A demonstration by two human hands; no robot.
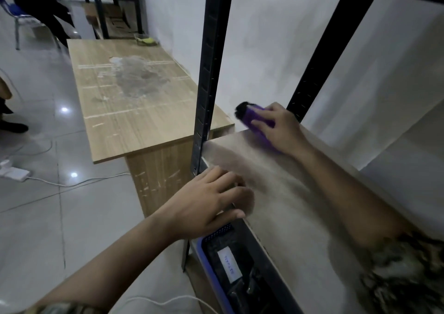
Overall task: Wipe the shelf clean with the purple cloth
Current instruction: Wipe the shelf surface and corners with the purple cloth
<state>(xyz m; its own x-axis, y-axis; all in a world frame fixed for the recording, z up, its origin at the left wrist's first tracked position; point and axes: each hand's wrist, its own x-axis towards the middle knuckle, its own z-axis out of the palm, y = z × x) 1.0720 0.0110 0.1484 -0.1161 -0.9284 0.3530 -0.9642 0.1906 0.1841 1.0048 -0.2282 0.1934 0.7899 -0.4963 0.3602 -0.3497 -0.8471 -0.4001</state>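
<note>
The shelf [283, 193] takes up the right half of the view, a pale board running from about 3 o'clock down to 5 o'clock, framed by black metal uprights [206, 73] that rise toward 12 and 1 o'clock. A white wall [264, 37] stands behind it. At 10 o'clock sits a low wooden counter [134, 102], its top marked by a dusty grey-white stain and pale scratch lines; a small clear container [145, 40] with something yellow inside rests at its far edge. Grey floor tiles [48, 205] fill the left side, crossed by a white cable, with a white power strip [13, 172] at 9 o'clock.

At 6 o'clock, under the shelf board, a blue basket [213, 275] holds dark items, one with a white label.

The right hand [280, 127], just right of centre, presses the purple cloth [258, 124] onto the far left corner of the shelf beside the rear upright; its fingers curl over the cloth, and a dark edge of the cloth sticks out past them. The left hand [211, 198], toward 7 o'clock from centre, rests on the shelf's front edge with its grip spread, fingers straight and flat on the board, thumb along the front rim.
</note>
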